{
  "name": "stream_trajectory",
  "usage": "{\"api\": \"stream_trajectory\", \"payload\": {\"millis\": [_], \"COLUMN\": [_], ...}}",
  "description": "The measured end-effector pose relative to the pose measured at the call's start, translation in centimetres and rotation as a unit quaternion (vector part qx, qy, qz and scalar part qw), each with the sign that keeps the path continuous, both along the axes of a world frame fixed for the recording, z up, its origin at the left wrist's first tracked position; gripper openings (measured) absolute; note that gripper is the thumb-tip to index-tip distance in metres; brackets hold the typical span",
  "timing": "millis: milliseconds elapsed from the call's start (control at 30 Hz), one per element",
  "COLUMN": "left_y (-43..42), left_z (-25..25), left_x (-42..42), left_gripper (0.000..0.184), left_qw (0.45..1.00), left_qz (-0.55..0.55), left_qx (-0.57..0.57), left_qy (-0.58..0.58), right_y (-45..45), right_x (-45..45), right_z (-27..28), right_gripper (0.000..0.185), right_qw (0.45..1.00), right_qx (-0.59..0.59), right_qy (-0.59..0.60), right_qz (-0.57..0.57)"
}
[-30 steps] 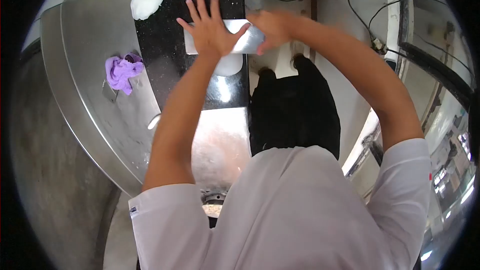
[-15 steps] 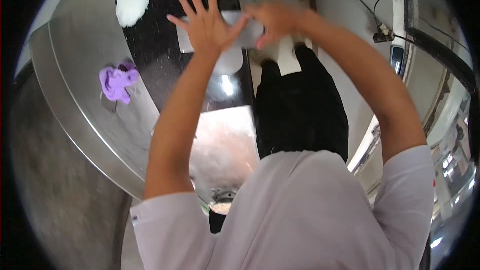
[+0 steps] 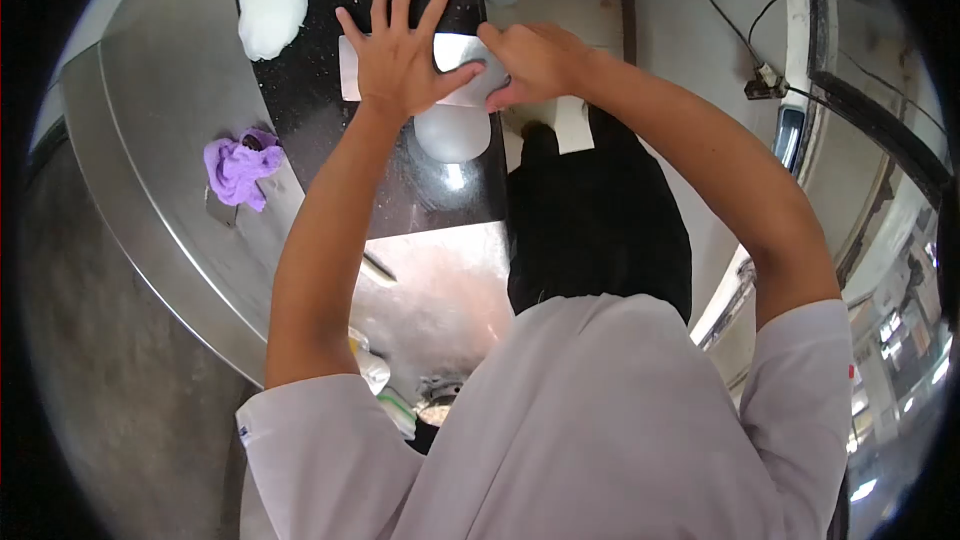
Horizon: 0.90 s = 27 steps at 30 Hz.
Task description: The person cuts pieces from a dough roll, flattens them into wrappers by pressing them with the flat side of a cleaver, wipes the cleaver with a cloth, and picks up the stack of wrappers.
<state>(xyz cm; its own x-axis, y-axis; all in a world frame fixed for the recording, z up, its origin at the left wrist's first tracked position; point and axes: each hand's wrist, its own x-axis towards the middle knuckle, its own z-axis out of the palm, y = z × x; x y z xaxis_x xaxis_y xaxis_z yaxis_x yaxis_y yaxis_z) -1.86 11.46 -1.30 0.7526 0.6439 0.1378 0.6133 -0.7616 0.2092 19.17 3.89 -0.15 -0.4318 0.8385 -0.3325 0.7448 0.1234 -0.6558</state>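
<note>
Five left fingers spread on metal plate, right fingers pinching its end at black slab edge

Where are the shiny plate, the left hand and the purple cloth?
Shiny plate (image 3: 460,52): head view, on its bare upper face.
Left hand (image 3: 396,68): head view, on the back of the hand.
Purple cloth (image 3: 236,174): head view, on its bunched middle.

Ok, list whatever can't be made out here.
All in the head view:
Metal plate: middle covered by the left hand, right end by the right hand.
Pale disc: upper part hidden by the metal plate.
White lump: cut off by the top edge.
Flat item: partly under the purple cloth, too little shown to name.
</note>
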Motion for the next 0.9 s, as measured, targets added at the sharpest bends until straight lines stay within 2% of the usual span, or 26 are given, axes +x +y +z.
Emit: {"api": "stream_trajectory", "payload": {"millis": [67,100,167,267,300,400,433,467,500,533,600,633,667,733,767,800,833,867,900], "left_y": [0.9,1.0,-1.2,-0.9,-0.1,2.1,2.4,2.4,2.4,1.9,0.4,-1.5,-2.5,-4.2,-4.6,-4.6,-4.9,-4.9,-4.4], "left_z": [0.0,-0.2,-0.3,-1.0,-0.9,1.6,2.6,3.2,3.1,3.0,4.1,5.1,4.4,4.9,5.3,5.8,6.1,6.0,5.7], "left_x": [0.0,0.1,0.1,0.5,0.6,0.8,0.9,1.0,1.0,0.2,-2.0,-2.8,-3.8,-4.3,-4.0,-3.4,-3.0,-2.6,-2.1], "left_gripper": [0.105,0.106,0.108,0.104,0.101,0.091,0.101,0.111,0.106,0.106,0.090,0.085,0.078,0.076,0.076,0.066,0.058,0.058,0.044], "left_qw": [0.999,1.000,1.000,0.999,1.000,0.994,0.996,0.992,0.988,0.988,1.000,0.990,0.975,0.937,0.940,0.947,0.952,0.954,0.945], "left_qz": [-0.005,-0.012,-0.021,-0.017,-0.013,-0.005,0.051,0.109,0.143,0.147,-0.024,-0.124,-0.206,-0.313,-0.303,-0.273,-0.245,-0.237,-0.251], "left_qx": [-0.001,-0.005,-0.016,-0.015,0.006,0.097,0.074,0.046,0.052,0.053,-0.002,0.015,-0.045,-0.020,-0.018,-0.015,-0.015,-0.015,-0.044], "left_qy": [-0.047,-0.022,0.007,0.023,-0.003,-0.045,-0.001,0.042,-0.010,-0.012,0.003,0.063,0.067,0.157,0.155,0.170,0.185,0.182,0.205], "right_y": [0.2,-1.0,-2.5,-3.2,-2.5,1.8,2.5,3.3,4.1,4.6,3.7,1.8,-0.9,-9.2,-13.5,-17.0,-19.8,-22.2,-23.8], "right_x": [-0.4,-0.6,-0.3,-0.5,-0.3,-0.1,-0.2,-0.7,-1.2,-1.4,-0.5,0.1,0.3,-0.9,-1.5,-1.7,-1.5,-1.2,-0.5], "right_z": [-0.9,-0.9,-1.0,-1.9,-1.9,0.1,1.4,1.8,1.5,1.3,0.9,-0.2,-1.3,-2.4,-2.0,-2.1,-1.0,0.6,1.9], "right_gripper": [0.077,0.077,0.079,0.081,0.072,0.061,0.047,0.047,0.042,0.038,0.033,0.036,0.040,0.053,0.061,0.052,0.050,0.049,0.049], "right_qw": [0.997,0.997,1.000,0.999,0.996,0.995,0.991,0.991,0.982,0.968,0.958,0.965,0.971,0.953,0.964,0.953,0.955,0.955,0.953], "right_qx": [0.072,0.074,0.008,0.015,0.072,0.093,0.106,0.113,0.124,0.131,0.163,0.138,0.108,-0.070,-0.033,-0.035,-0.050,-0.098,-0.140], "right_qy": [0.012,0.013,0.011,0.016,0.045,0.007,0.012,0.011,0.020,0.030,0.056,0.072,0.087,0.203,0.132,0.173,0.168,0.150,0.131], "right_qz": [-0.012,-0.012,-0.006,-0.037,-0.029,-0.046,-0.076,-0.075,-0.144,-0.211,-0.228,-0.213,-0.196,-0.215,-0.229,-0.246,-0.238,-0.237,-0.234]}}
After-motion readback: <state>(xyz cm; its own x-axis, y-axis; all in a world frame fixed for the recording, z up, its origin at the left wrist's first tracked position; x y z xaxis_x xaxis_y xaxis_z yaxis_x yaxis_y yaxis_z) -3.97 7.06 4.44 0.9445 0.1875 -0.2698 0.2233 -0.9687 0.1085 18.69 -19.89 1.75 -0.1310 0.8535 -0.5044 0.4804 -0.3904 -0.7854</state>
